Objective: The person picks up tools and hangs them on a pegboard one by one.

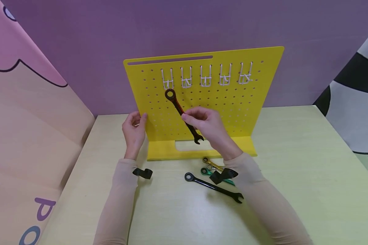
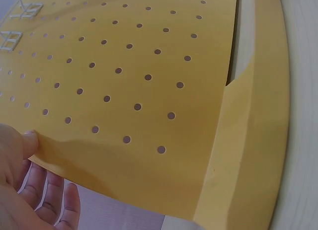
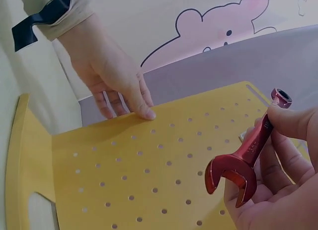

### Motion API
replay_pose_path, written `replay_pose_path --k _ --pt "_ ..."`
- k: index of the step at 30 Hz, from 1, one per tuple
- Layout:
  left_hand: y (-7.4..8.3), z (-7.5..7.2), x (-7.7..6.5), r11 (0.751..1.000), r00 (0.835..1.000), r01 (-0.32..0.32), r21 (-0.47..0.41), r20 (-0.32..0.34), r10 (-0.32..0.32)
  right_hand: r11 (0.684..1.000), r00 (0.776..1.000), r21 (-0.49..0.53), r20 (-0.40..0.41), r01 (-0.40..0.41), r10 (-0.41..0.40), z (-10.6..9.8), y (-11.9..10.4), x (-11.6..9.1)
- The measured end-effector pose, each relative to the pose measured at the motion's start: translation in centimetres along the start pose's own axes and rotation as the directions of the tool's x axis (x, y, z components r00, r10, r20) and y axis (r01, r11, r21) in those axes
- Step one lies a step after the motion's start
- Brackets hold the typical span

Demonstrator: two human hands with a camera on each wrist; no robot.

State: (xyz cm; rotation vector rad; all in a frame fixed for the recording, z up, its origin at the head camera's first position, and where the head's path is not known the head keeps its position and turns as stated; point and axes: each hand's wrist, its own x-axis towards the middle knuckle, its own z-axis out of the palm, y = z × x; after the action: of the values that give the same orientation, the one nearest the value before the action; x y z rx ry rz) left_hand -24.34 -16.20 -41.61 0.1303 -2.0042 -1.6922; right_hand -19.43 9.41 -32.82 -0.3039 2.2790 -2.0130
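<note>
My right hand [image 1: 207, 124] pinches a dark red combination wrench [image 1: 191, 128] by its shaft, in front of the yellow pegboard [image 1: 202, 117]. Its ring end points up and left, just below the leftmost white hook [image 1: 168, 80]; the open end points down. The right wrist view shows the wrench [image 3: 248, 153] clearly red, thumb on one side and fingers on the other. With my left hand [image 1: 134, 131] I grip the board's left edge. In the left wrist view the thumb [image 2: 31, 143] lies on the front face, the other fingers behind it.
A black wrench [image 1: 214, 186] lies on the pale table [image 1: 162, 204]. Behind it a green wrench [image 1: 205, 171] and a gold wrench [image 1: 206, 160] lie close together, partly hidden by my right wrist. Several white hooks [image 1: 205, 76] line the board's upper part. A purple wall [image 1: 202, 27] stands behind.
</note>
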Motion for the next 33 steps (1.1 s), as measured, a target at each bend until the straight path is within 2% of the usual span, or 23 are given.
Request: replay_pose_path --k 33 --pt "0.0 0.1 -0.1 1.000 1.000 -0.001 -0.003 0.001 0.001 0.993 0.999 0.107 -0.015 -0.040 0.042 1.5 -0.6 1.3"
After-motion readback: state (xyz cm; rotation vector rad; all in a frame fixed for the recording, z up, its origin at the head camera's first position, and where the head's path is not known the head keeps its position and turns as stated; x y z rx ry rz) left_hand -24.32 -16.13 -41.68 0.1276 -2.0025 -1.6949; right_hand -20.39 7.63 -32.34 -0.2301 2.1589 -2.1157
